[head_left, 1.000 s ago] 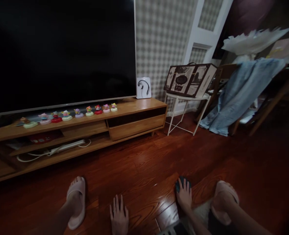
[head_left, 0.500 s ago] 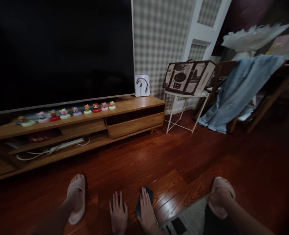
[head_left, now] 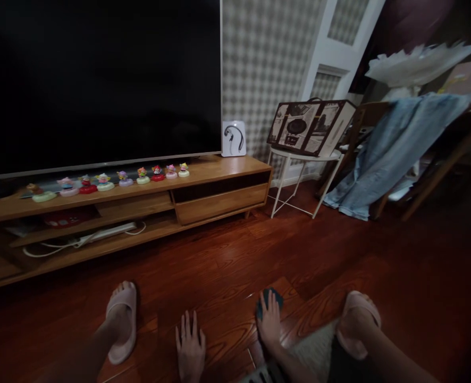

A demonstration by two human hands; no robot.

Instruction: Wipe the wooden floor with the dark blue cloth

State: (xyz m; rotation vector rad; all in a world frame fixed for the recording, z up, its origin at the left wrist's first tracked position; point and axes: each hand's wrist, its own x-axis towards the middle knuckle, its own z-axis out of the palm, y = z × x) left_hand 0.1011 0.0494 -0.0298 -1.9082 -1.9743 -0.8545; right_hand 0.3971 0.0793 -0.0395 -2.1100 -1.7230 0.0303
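Note:
My left hand (head_left: pixel 190 346) lies palm down on the reddish-brown wooden floor (head_left: pixel 219 266), fingers spread, with nothing in it. To its right, my right hand (head_left: pixel 270 322) presses a dark teal cloth (head_left: pixel 276 299) against the floor. Its fingers reach over the cloth, which shows bunched around the fingertips; the part under the palm is hidden. A grey mat or fabric (head_left: pixel 317 343) lies close to my right forearm.
My feet in pink slippers (head_left: pixel 128 324) stand on either side. Ahead runs a low wooden TV cabinet (head_left: pixel 223 207) with several small figurines (head_left: pixel 123 178) along its top. A white side table (head_left: pixel 291 154) bears a suitcase-like box (head_left: pixel 299 127). Jeans (head_left: pixel 395 143) hang at the right.
My right hand has slid forward and to the right across the floor, carrying the cloth with it. My left hand stays nearly in place.

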